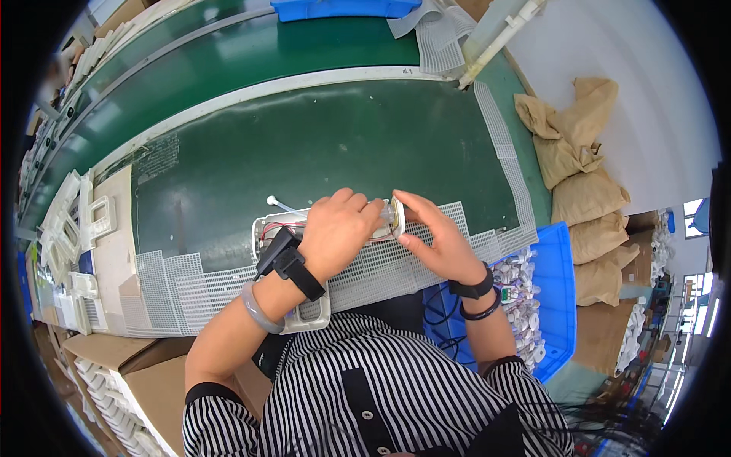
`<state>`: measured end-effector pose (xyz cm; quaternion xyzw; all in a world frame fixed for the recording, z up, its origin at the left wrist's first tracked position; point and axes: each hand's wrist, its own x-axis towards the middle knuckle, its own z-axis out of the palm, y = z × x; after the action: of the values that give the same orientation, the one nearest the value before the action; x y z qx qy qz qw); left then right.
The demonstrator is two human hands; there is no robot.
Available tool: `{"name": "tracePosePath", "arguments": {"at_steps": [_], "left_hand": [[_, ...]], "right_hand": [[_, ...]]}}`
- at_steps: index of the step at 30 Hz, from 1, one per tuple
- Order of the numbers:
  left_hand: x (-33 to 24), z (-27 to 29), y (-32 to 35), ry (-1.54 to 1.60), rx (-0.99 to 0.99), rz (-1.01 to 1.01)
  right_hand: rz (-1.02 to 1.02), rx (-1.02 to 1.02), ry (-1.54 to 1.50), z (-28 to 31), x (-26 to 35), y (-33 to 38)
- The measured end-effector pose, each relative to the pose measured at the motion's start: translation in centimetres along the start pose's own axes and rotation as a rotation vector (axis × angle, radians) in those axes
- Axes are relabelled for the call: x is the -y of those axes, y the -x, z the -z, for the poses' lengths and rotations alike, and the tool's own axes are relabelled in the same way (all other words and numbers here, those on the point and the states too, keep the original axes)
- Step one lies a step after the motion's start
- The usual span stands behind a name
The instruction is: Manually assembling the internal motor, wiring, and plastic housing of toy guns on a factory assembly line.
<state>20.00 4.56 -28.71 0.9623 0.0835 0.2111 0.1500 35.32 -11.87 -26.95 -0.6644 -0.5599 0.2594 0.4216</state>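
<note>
1. Starting far left: white plastic frames (101, 218) stacked loosely at the bench edge, well apart from the hands. Judgement: a careless elbow could topple them.

2. White housing (257, 242), open, lies in front of the person on the perforated mat (381, 283). Red wires (279, 226) exposed at its left end, close to the left wrist's black strapped device (279, 250). Risk: a snag there, if the wrist drags sideways, could tug a wire loose.

3. Slim rod with a white knob (272, 200) sticks out beyond the housing's far side. A bump from the forearm might bend it.

4. Left hand (343, 232) reaches across the housing, knuckles up, fingers curled. Underside hidden; cannot tell what it grips, or how firmly.

5. Right hand (442, 236) half open in a wide C, fingertips and thumb at opposite edges of the white end piece (400, 217), at the housing's right end. Uneven pressure could tilt this piece or pinch something behind it.

6. Blue bin (560, 305) below the right forearm, heaped with white-and-clear parts (521, 312). Anything slipping off the near edge could land among them.
</note>
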Motion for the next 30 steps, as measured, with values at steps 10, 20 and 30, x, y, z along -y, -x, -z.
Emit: {"name": "tracePosePath", "arguments": {"at_steps": [10, 20, 30], "left_hand": [[-0.6, -1.0, 0.3, -0.111, -0.016, 0.079], [-0.8, -1.4, 0.7, -0.178, -0.045, 0.035], [-1.1, -1.4, 0.7, -0.18, -0.012, -0.004]], "right_hand": [[-0.088, 0.05, -0.083, -0.7, -1.4, 0.0], [-0.121, 0.096, 0.129, -0.6, -0.3, -0.1], [-0.059, 0.031, 0.206, -1.1, -0.8, 0.5]]}}
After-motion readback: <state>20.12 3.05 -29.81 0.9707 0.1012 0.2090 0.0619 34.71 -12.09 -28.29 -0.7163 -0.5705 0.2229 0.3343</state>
